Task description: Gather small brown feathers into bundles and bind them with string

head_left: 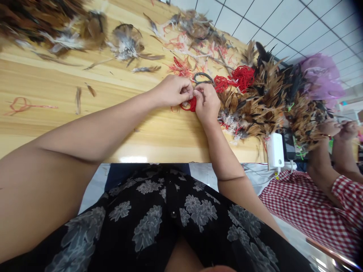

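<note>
My left hand (176, 90) and my right hand (208, 102) meet over the wooden table, fingertips close together. Both are closed in a pinch. Loops of red string (192, 105) show between them, running under the fingers of my right hand. What the left fingertips pinch is too small to make out. Just beyond the hands lies a dark looped handle (203, 78), probably of scissors, partly hidden by my right hand. A tangle of red string (242, 78) sits farther right, against a big heap of brown feathers (255, 102).
Loose feathers (126, 41) and red thread scraps (181, 68) litter the wooden table (121, 85). A white plug-in box (276, 149) with cables sits at the table's right edge. Another person's hands (338, 128) work at the right, beside purple netting (321, 77).
</note>
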`<control>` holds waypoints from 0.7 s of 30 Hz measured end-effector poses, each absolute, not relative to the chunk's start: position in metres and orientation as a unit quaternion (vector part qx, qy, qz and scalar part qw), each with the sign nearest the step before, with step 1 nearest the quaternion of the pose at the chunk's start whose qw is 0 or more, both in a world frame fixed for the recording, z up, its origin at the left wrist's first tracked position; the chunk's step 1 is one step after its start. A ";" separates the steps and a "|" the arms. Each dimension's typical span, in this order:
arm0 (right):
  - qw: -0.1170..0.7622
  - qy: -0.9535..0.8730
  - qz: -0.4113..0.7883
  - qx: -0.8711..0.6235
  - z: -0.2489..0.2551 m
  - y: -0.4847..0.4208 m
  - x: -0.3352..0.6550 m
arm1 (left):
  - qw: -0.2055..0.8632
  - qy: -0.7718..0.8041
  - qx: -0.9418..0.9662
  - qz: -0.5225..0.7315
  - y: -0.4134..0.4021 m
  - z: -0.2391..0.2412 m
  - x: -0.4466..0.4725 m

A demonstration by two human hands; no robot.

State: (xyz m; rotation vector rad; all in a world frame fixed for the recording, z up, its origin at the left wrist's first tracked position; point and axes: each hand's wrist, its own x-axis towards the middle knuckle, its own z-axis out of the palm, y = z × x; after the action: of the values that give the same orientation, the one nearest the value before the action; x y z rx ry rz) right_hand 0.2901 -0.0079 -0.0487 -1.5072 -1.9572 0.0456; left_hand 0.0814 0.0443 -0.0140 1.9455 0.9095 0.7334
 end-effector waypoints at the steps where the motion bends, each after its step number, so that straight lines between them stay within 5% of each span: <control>1: 0.337 -0.751 0.041 -0.566 -0.051 -0.005 0.293 | 0.435 0.355 0.775 0.292 0.047 -0.017 0.080; 7: 0.332 -0.771 0.121 -0.529 -0.061 0.010 0.307 | 0.485 0.325 0.768 0.265 0.060 -0.024 0.074; 21: 0.251 -0.770 0.025 -0.586 -0.049 -0.005 0.301 | 0.542 0.294 0.728 0.301 0.058 -0.021 0.078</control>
State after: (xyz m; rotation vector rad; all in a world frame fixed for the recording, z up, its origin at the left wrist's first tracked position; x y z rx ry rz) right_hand 0.3009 -0.0051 -0.0492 -1.5951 -2.0957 0.0682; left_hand 0.0784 0.0580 -0.0206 1.7285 0.6987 0.7143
